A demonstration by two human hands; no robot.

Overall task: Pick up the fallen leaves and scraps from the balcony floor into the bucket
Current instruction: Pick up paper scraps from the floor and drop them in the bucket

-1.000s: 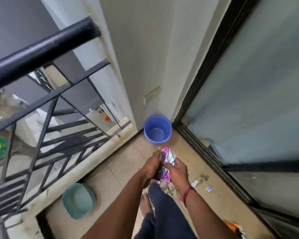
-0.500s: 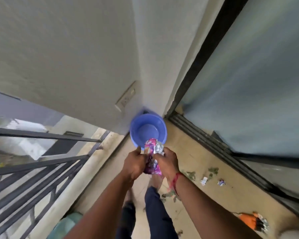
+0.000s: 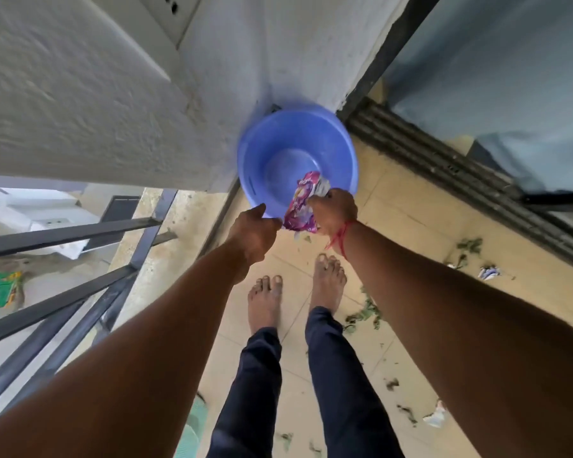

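Observation:
A blue bucket (image 3: 278, 137) stands on the floor in the corner where the wall meets the sliding door. My right hand (image 3: 336, 211) grips a crumpled pink wrapper (image 3: 303, 206) over the bucket's near rim, and the wrapper's top reaches into the opening. My left hand (image 3: 253, 233) is beside it with its back to the camera. Its curled fingertips meet the wrapper's lower left corner. Green leaf bits (image 3: 364, 317) and paper scraps (image 3: 488, 272) lie on the tan tiles to the right.
A dark metal railing (image 3: 80, 292) closes the left side, with a drop beyond it. The sliding door track (image 3: 444, 160) runs along the right. My bare feet (image 3: 265, 302) stand just behind the bucket. A green basin edge (image 3: 192, 424) shows at the bottom, and more leaves (image 3: 467, 246) lie near the track.
I have stepped up to the bucket and leaned over it. Both hands carried the wrapper forward to the bucket's rim, and the left hand has slid out to the wrapper's corner.

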